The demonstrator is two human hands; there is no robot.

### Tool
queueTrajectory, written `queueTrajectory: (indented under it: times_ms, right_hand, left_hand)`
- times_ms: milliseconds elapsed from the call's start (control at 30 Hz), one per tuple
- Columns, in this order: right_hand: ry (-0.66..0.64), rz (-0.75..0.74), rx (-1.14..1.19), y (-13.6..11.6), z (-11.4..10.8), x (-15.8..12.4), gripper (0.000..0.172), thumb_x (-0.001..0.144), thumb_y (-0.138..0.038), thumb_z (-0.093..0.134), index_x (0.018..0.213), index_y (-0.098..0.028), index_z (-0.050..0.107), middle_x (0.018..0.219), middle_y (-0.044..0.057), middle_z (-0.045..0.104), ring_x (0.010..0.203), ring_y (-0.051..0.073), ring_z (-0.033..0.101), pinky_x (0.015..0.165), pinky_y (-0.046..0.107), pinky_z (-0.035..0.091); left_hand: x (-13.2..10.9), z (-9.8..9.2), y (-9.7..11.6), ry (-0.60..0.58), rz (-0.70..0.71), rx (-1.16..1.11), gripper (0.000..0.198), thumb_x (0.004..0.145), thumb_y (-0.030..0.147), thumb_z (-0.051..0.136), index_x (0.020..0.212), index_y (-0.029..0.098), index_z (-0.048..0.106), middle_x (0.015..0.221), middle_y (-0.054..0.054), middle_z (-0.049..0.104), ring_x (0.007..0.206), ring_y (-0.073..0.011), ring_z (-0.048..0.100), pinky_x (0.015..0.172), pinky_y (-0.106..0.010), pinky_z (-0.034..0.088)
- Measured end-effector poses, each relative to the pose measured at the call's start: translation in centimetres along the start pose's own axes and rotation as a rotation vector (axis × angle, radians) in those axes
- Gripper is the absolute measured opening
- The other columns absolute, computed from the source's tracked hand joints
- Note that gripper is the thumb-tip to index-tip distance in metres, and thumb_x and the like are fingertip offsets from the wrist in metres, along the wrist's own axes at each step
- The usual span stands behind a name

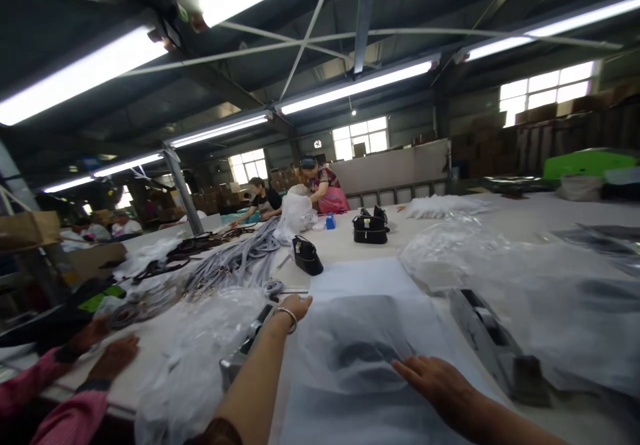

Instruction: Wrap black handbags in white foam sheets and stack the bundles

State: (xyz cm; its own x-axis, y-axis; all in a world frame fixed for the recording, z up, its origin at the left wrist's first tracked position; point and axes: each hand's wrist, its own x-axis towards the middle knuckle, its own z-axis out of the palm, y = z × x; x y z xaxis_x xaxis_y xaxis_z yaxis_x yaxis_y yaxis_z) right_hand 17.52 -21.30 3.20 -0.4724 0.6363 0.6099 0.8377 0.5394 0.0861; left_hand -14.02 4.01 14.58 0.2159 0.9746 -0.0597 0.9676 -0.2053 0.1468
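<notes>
Between my hands lies a translucent plastic bag (pixel 370 318) with a dark item inside, its shape blurred by the film. It rests on a stack of pale bluish plastic sheets (pixel 360 275). My left hand (pixel 295 306), a bangle at the wrist, is closed at the bag's left edge, fingers curled. At the bag's right side, my right hand (pixel 433 381) has its fingers together, tips pinching the creased film; its thumb is mostly hidden. Beyond my left hand stands a small black bag (pixel 307 255), with more black bags (pixel 371 226) farther back.
Grey tape dispensers (pixel 493 338) flank the sheets, one partly behind my left forearm. Loose clear bags (pixel 460 248) spread to the right. Grey straps (pixel 235 258) lie at left. A co-worker's hands (pixel 115 357) rest at the left edge; other people (pixel 327 188) work across the table.
</notes>
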Motion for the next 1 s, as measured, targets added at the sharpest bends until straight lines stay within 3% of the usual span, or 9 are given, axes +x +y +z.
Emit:
queueTrajectory:
  times_ms: [167, 300, 433, 567, 700, 800, 900, 1000]
  right_hand:
    - [-0.037, 0.012, 0.037, 0.7, 0.9, -0.6, 0.061, 0.084, -0.003, 0.043, 0.135, -0.034, 0.055, 0.103, 0.005, 0.074, 0.072, 0.019, 0.068, 0.066, 0.03, 0.057]
    - [-0.08, 0.02, 0.048, 1.2, 0.9, -1.0, 0.054, 0.086, -0.005, 0.045, 0.131, -0.034, 0.059, 0.106, 0.006, 0.074, 0.074, 0.02, 0.069, 0.068, 0.031, 0.058]
    - [-0.119, 0.014, 0.057, 1.5, 0.1, -0.9, 0.05, 0.088, -0.004, 0.045, 0.128, -0.027, 0.062, 0.108, 0.009, 0.073, 0.079, 0.019, 0.069, 0.072, 0.03, 0.058]
    - [-0.156, 0.0, 0.067, 2.0, -0.1, -1.3, 0.048, 0.088, -0.001, 0.042, 0.128, -0.019, 0.062, 0.112, 0.012, 0.071, 0.088, 0.02, 0.069, 0.078, 0.033, 0.057]
    - [-0.179, -0.012, 0.061, 2.3, -0.1, -1.8, 0.043, 0.09, -0.002, 0.043, 0.125, -0.017, 0.062, 0.113, 0.013, 0.069, 0.09, 0.021, 0.067, 0.079, 0.034, 0.056]
    - [-0.189, -0.008, 0.065, 2.2, -0.5, -1.9, 0.037, 0.092, -0.004, 0.044, 0.121, -0.017, 0.064, 0.104, 0.011, 0.069, 0.084, 0.018, 0.065, 0.077, 0.031, 0.053]
    - [-0.224, -0.004, 0.061, 2.1, -0.9, -2.0, 0.03, 0.094, -0.006, 0.045, 0.112, -0.017, 0.066, 0.094, 0.009, 0.066, 0.079, 0.017, 0.06, 0.076, 0.03, 0.049]
    - [-0.278, -0.013, 0.015, 2.0, -1.1, -2.0, 0.026, 0.096, -0.007, 0.044, 0.105, -0.016, 0.067, 0.089, 0.008, 0.062, 0.077, 0.018, 0.056, 0.075, 0.031, 0.045]
  left_hand:
    - [4.0, 3.5, -0.6, -0.014, -0.088, -0.061, 0.046, 0.097, 0.053, 0.052, 0.119, 0.015, 0.062, 0.122, -0.011, 0.065, 0.113, -0.0235, 0.063, 0.1, -0.048, 0.05]
    - [5.5, 5.0, -0.7, 0.006, -0.088, -0.15, 0.037, 0.096, 0.045, 0.059, 0.118, 0.015, 0.062, 0.119, -0.009, 0.065, 0.106, -0.0217, 0.064, 0.094, -0.045, 0.054]
    - [5.0, 5.9, -1.6, 0.058, -0.074, -0.248, 0.035, 0.097, 0.042, 0.057, 0.119, 0.016, 0.063, 0.117, -0.009, 0.067, 0.105, -0.0205, 0.065, 0.095, -0.041, 0.052]
    - [4.0, 6.8, -2.8, 0.166, -0.181, -0.263, 0.037, 0.095, 0.033, 0.052, 0.128, 0.019, 0.061, 0.12, -0.01, 0.071, 0.113, -0.022, 0.065, 0.096, -0.031, 0.048]
    - [2.9, 7.6, -2.8, 0.272, -0.276, -0.242, 0.039, 0.091, 0.028, 0.049, 0.126, 0.018, 0.063, 0.113, -0.012, 0.073, 0.109, -0.0254, 0.067, 0.091, -0.032, 0.05]
    - [2.0, 7.1, -2.0, 0.344, -0.272, -0.232, 0.038, 0.088, 0.022, 0.05, 0.122, 0.016, 0.064, 0.11, -0.015, 0.073, 0.105, -0.0275, 0.068, 0.091, -0.037, 0.05]
    - [0.7, 5.1, -0.1, 0.439, -0.203, -0.207, 0.043, 0.089, 0.021, 0.05, 0.129, 0.012, 0.059, 0.123, -0.02, 0.066, 0.117, -0.0321, 0.061, 0.097, -0.043, 0.047]
    - [-1.3, 3.1, 3.3, 0.513, 0.154, -0.145, 0.043, 0.093, 0.028, 0.049, 0.133, 0.013, 0.057, 0.133, -0.018, 0.06, 0.128, -0.0304, 0.052, 0.108, -0.044, 0.04]
